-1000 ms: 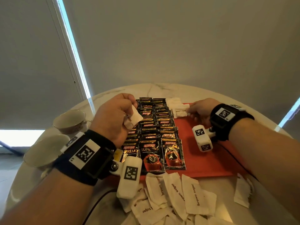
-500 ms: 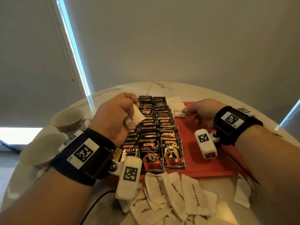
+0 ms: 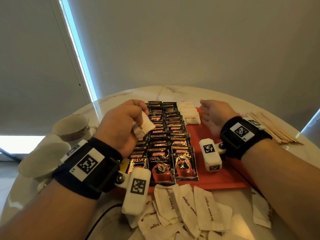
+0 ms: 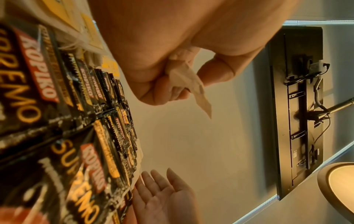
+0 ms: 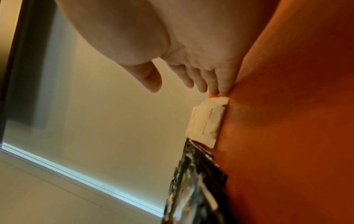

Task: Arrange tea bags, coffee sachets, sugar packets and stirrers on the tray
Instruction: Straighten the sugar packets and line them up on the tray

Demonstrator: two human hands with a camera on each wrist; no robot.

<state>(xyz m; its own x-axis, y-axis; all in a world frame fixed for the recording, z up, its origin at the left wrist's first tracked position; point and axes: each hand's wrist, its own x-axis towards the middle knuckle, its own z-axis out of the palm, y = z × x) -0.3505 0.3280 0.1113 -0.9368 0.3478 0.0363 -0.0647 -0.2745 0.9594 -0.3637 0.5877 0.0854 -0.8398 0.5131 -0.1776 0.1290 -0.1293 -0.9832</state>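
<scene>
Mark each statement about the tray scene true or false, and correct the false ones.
1. The left hand holds a sugar packet. True.
2. The right hand grips a stirrer. False: its fingers are straight and hold nothing.
3. The coffee sachets lie in rows on the red tray. True.
4. The stirrers are on the tray. False: they lie on the table, right of the tray.
5. Loose sugar packets lie off the tray's near edge. True.

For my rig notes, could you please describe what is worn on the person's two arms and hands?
Both forearms are bare, with no sleeves or gloves. The left hand and right hand each have a wide black wrist strap carrying a white plate printed with a black square code. A white block with similar codes hangs from each strap. A thin black cable trails from the left one.
</scene>
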